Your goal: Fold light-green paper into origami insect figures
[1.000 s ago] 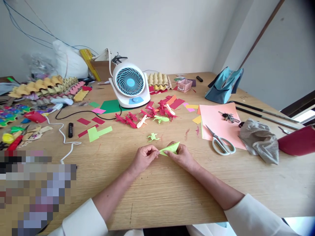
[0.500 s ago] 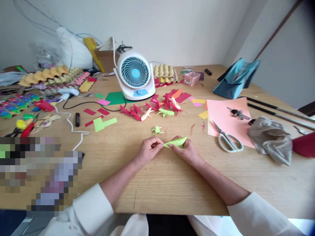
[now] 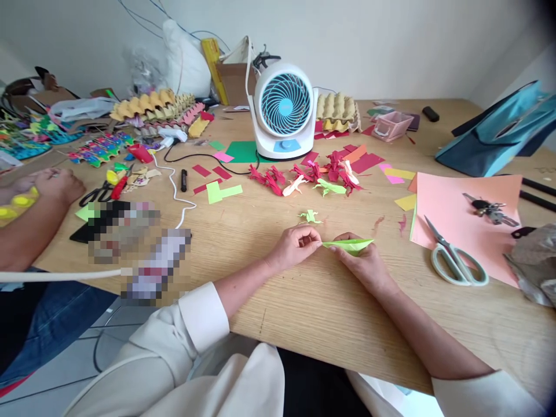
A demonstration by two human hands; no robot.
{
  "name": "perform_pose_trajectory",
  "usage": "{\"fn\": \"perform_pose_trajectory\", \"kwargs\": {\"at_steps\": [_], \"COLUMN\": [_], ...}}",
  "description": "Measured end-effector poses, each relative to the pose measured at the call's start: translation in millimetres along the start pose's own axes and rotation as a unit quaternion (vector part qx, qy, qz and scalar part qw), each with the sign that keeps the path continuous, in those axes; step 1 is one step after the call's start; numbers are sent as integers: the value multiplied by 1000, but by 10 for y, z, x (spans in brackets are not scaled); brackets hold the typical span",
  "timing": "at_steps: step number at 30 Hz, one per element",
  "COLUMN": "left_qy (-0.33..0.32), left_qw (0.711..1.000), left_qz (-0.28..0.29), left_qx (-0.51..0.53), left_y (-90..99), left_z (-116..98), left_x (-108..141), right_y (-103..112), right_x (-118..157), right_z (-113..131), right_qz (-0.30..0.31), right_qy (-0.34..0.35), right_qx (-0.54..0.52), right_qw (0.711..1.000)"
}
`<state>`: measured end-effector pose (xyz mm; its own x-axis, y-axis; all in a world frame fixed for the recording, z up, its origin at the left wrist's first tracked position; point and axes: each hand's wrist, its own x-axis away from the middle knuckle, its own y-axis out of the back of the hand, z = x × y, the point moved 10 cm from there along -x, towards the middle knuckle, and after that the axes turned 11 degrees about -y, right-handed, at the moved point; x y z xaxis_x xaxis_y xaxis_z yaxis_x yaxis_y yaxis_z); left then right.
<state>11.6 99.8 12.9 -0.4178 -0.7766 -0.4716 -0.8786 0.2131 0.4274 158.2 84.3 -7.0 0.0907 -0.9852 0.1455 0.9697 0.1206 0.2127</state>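
A folded piece of lime-green paper [image 3: 351, 245] is held low over the table between my two hands. My left hand [image 3: 296, 248] pinches its narrow left tip between thumb and fingers. Wrapped round the wider right end is my right hand [image 3: 364, 263], its thumb lying along the near side. Just beyond my hands a small green paper figure [image 3: 310, 216] with thin legs rests on the wood. Farther back lie several crumpled-looking red paper figures [image 3: 334, 167], a pale one [image 3: 294, 185] and another green one [image 3: 330, 187].
White-handled scissors [image 3: 456, 263] and keys [image 3: 490, 208] lie on pink paper [image 3: 460, 188] at right. A white fan [image 3: 284, 113] stands behind the figures. Paper scraps [image 3: 219, 191], a marker [image 3: 183, 180] and a white cable [image 3: 185, 202] are to the left. Another person's hand [image 3: 61, 184] is at far left.
The view has turned leftward, so everything sits farther right and another person's arm appears at left. Both hands keep hold of the green paper, which is tilted a little differently.
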Motion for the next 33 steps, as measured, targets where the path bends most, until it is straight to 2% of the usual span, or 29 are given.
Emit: {"fn": "perform_pose_trajectory", "kwargs": {"at_steps": [4, 11, 15, 20, 23, 28, 33], "left_qy": [-4, 1, 12, 40, 62, 54, 26], "left_qw": [999, 999, 999, 998, 996, 996, 998], "left_qz": [32, 43, 32, 7, 1, 12, 33], "left_qx": [16, 27, 32, 51, 65, 67, 43], "left_y": [-62, -103, -85, -32, -22, -59, -86], "left_z": [-18, -55, -29, 93, 167, 127, 61], "left_x": [-1, 9, 4, 12, 26, 28, 13], "right_y": [-6, -25, -42, 77, 99, 32, -163], "right_x": [-6, -6, -3, -39, -53, -45, -31], "right_z": [-11, -48, -51, -76, -79, -101, -96], "right_qz": [0, 5, 20, -20, -20, 3, 83], "right_qy": [-6, 2, 2, -1, 9, 19, 15], "right_qx": [-4, -6, -8, -56, -86, -95, -69], "right_qw": [1000, 1000, 1000, 998, 996, 995, 994]}}
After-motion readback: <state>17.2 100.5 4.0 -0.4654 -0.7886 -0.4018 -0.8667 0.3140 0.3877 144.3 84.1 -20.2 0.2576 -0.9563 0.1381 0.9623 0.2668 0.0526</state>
